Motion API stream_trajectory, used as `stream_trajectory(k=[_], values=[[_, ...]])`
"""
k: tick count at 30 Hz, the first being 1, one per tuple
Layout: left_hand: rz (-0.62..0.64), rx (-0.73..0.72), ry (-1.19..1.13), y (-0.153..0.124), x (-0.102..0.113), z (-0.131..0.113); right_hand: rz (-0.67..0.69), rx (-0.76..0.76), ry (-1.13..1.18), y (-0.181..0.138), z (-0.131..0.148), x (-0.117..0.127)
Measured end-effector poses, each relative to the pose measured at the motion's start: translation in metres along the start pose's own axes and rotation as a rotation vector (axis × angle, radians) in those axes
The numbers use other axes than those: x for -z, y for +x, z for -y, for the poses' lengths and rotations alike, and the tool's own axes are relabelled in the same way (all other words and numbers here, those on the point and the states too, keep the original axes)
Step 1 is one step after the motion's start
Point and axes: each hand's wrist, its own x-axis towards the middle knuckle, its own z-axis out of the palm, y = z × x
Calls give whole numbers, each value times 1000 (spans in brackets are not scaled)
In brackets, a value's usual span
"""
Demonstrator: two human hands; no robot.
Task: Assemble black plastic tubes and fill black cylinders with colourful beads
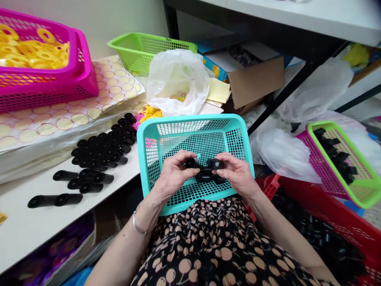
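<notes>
A turquoise mesh basket [195, 120] rests on my lap. Above its near half, my left hand [174, 174] pinches a short black plastic tube [190, 163] between thumb and fingers. Opposite it, my right hand [238, 174] grips another black tube piece [218, 164], its round end turned toward the left hand. The two pieces are close but apart. More black tube pieces [206, 178] show just below and between my fingers, inside the basket. Black tubes [99, 149] with slanted ends lie in rows on the white table [18, 234] to the left.
Pink baskets [85, 85] with yellow rings stand at far left. Behind are a green basket [131, 51], a plastic bag [175, 83] and an open carton [256, 79]. On the right, a green-pink basket [361, 194] and a red crate [351, 226] hold black pieces. A table leg [285, 91] slants nearby.
</notes>
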Motion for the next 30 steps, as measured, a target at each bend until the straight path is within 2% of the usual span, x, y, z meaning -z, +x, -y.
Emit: stream_trajectory(k=[7, 15, 24, 27, 30], values=[[26, 25, 87, 0, -6, -1, 145, 140, -245, 7, 13, -13], [248, -70, 264, -5, 2, 5, 267, 257, -480, 12, 18, -10], [271, -216, 485, -5, 5, 13, 477, 433, -783, 15, 20, -18], [209, -240, 515, -6, 5, 17, 439, 416, -802, 11, 16, -27], [123, -242, 550, -10, 1, 20, 411, 364, -916, 4, 14, -37]])
